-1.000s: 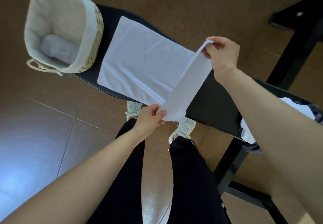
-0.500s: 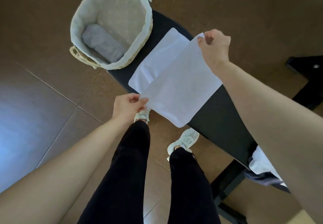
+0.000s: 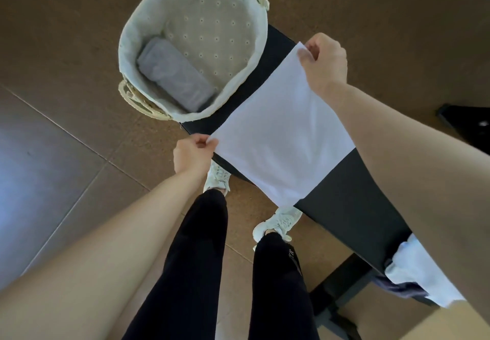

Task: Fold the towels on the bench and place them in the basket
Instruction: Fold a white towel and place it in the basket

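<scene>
While the white towel (image 3: 283, 138) lies flat across the black desk (image 3: 350, 207) at mid-frame, its near corner hanging over the edge, I see my left hand (image 3: 192, 154) pinching its left corner and my right hand (image 3: 326, 63) pinching the upper corner, fingers (image 3: 309, 55) curled tight on the cloth. Just beyond it, in the upper middle of the frame, the lined basket (image 3: 212, 21) stands on the desk's end with one folded grey towel (image 3: 175, 74) lying at its bottom. A heap of cloth (image 3: 413, 273), white over dark, sits at the lower right, partly hidden by my right forearm.
</scene>
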Available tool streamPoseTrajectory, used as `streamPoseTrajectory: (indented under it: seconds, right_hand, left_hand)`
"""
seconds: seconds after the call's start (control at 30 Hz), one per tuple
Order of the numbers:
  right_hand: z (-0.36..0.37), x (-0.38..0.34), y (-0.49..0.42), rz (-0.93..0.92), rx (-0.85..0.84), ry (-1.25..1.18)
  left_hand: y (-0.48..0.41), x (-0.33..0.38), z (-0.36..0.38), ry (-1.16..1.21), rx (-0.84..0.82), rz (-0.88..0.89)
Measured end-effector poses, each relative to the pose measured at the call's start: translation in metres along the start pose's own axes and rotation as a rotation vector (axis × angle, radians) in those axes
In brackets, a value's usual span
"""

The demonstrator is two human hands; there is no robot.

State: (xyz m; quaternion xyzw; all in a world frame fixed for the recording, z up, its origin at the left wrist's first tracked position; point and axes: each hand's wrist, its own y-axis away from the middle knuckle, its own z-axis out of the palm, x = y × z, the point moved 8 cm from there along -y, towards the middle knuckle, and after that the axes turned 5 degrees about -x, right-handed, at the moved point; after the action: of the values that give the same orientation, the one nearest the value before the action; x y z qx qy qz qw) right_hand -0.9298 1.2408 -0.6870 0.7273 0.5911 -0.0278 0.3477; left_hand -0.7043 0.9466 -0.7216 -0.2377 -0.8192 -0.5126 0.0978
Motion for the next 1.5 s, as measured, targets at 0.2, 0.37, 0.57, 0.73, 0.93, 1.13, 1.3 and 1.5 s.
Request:
streamPoseTrajectory:
  seconds: [0.2, 0.37, 0.57, 0.73, 0.93, 1.13, 1.3, 1.5]
  right_hand:
    - [0.016, 0.016, 0.006, 0.102, 0.015, -0.135]
    - [0.027, 0.071, 0.074, 0.254, 0.159, -0.209]
    - [0.058, 0.128, 0.190, 0.548, 0.292, -0.072]
    - [0.120, 0.166, 0.267, 0.822, 0.130, -0.364]
    - [0.166, 0.160, 0.301, 1.001, 0.074, -0.719]
    - [0.163, 0.171, 0.308, 0.985, 0.114, -0.780]
    - [0.153, 0.186, 0.330, 0.944, 0.079, -0.810]
    - [0.133, 0.204, 0.359, 0.893, 0.011, -0.771]
  left_hand:
    - [-0.026, 0.009, -0.005, -0.296, 0.098, -0.028]
    - [-0.028, 0.022, 0.012, -0.400, 0.008, 0.166]
    - [-0.024, 0.020, 0.020, -0.479, -0.001, 0.198]
    - [-0.023, 0.024, 0.029, -0.554, -0.020, 0.181]
    - [-0.021, 0.021, 0.032, -0.542, -0.064, 0.186]
    - [-0.007, 0.008, 0.025, -0.376, -0.049, 0.170]
    - [0.022, -0.013, 0.025, -0.369, -0.056, 0.158]
    - [0.076, -0.016, 0.028, -0.557, -0.097, 0.356]
